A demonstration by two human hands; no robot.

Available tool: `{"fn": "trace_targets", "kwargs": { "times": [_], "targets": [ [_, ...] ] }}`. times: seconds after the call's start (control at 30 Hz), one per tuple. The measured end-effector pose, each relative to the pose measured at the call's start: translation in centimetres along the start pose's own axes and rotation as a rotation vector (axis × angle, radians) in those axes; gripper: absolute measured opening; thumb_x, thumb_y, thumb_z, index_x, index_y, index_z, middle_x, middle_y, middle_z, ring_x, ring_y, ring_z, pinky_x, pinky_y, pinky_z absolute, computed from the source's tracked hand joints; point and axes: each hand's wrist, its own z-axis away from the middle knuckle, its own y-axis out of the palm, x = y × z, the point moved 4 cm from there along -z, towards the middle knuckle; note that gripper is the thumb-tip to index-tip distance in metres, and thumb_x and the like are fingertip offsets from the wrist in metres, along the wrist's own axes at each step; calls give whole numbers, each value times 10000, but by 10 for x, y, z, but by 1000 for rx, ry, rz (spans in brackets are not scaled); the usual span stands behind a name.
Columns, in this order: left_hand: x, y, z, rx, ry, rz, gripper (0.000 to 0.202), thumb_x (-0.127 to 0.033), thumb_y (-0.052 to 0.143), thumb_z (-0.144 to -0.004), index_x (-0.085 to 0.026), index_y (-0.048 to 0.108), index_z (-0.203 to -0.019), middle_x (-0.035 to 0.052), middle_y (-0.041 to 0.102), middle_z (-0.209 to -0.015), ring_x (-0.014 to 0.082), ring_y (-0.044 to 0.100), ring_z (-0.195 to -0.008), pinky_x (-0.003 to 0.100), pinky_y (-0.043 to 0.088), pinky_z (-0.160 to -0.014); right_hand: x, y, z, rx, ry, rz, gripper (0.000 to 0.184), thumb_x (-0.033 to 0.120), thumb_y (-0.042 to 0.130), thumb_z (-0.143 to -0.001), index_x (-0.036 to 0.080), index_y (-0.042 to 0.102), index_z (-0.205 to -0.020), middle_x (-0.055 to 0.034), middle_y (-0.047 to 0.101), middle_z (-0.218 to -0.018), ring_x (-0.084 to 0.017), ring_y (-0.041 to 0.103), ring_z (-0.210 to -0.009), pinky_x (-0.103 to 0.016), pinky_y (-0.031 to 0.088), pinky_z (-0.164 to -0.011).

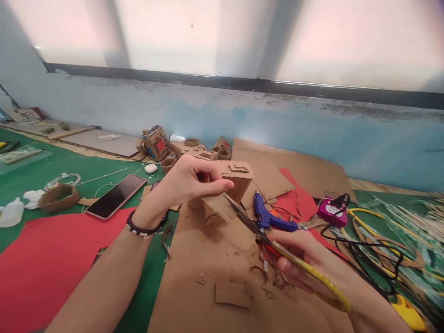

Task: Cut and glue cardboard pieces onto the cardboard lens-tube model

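My left hand (197, 180) is closed, thumb and fingers pinching a piece of cardboard (222, 206) that hangs below them. In my right hand (301, 259) is a pair of scissors (287, 256) with yellow handles, pointing up and left. The blade tips touch or nearly touch the piece's right edge. Just behind my left hand stands a cardboard model (239, 180) with layered pieces on its top, partly hidden by that hand. A blue glue gun (270, 215) lies right of the blades. Under everything is a large cardboard sheet (187, 277) with scraps.
A phone (116, 196) and a cardboard ring (58, 198) lie at left near red paper (65, 249). Cardboard models (154, 142) stand by the wall. At right are a purple power adapter (332, 212), black cable, yellow cord and sticks. A small cardboard rectangle (232, 295) lies in front.
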Motion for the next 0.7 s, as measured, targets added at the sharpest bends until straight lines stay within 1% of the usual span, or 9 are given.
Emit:
{"fn": "trace_targets", "kwargs": {
  "times": [0.13, 0.23, 0.33, 0.43, 0.5, 0.6, 0.7],
  "targets": [
    [1, 0, 1, 6, -8, -2, 392, -301, 834, -872, -155, 643, -563, -29, 507, -518, 72, 376, -522, 216, 245, -456, 2, 0, -1, 11, 11, 0, 777, 1009, 574, -841, 246, 449, -760, 44, 415, -683, -72, 281, -501, -234, 191, -394],
    [3, -1, 1, 9, -9, 1, 363, -304, 837, -874, -154, 667, -590, -28, 522, -536, 72, 381, -532, 215, 245, -462, 2, 0, -2, 8, 23, -4, 798, 1032, 544, -832, 243, 446, -758, 38, 430, -702, -65, 268, -505, -232, 183, -390],
    [4, -1, 1, 11, -18, -2, 349, -308, 838, -878, -157, 679, -607, -28, 528, -545, 74, 382, -531, 219, 249, -465, 1, 0, -1, -3, 43, -17, 789, 1015, 581, -829, 235, 483, -768, 38, 432, -698, -65, 265, -510, -228, 176, -390],
    [5, -1, 1, 17, -18, -12, 367, -317, 841, -881, -159, 669, -598, -32, 507, -534, 75, 363, -530, 225, 242, -463, 1, 0, 0, -17, 53, -22, 779, 1000, 609, -828, 229, 515, -774, 43, 417, -694, -68, 263, -517, -223, 181, -392],
    [5, 0, 1, 19, -14, -5, 366, -314, 839, -882, -160, 669, -597, -33, 506, -537, 75, 360, -531, 225, 237, -460, 1, 0, 0, -10, 50, -21, 789, 1012, 619, -803, 230, 522, -769, 46, 413, -677, -69, 273, -505, -224, 189, -389],
    [4, 0, 1, 19, -11, 11, 362, -305, 833, -879, -159, 670, -591, -32, 510, -535, 74, 365, -529, 223, 234, -456, 1, 0, 1, -10, 56, -13, 800, 1027, 615, -785, 234, 515, -763, 47, 420, -666, -66, 273, -488, -227, 197, -381],
    [3, 0, 0, 11, -8, 19, 362, -293, 830, -873, -157, 666, -581, -33, 513, -525, 71, 371, -522, 218, 232, -456, 0, 0, 1, -25, 66, 14, 792, 1020, 604, -802, 237, 498, -757, 50, 404, -676, -63, 266, -488, -226, 195, -382]
  ]
}}
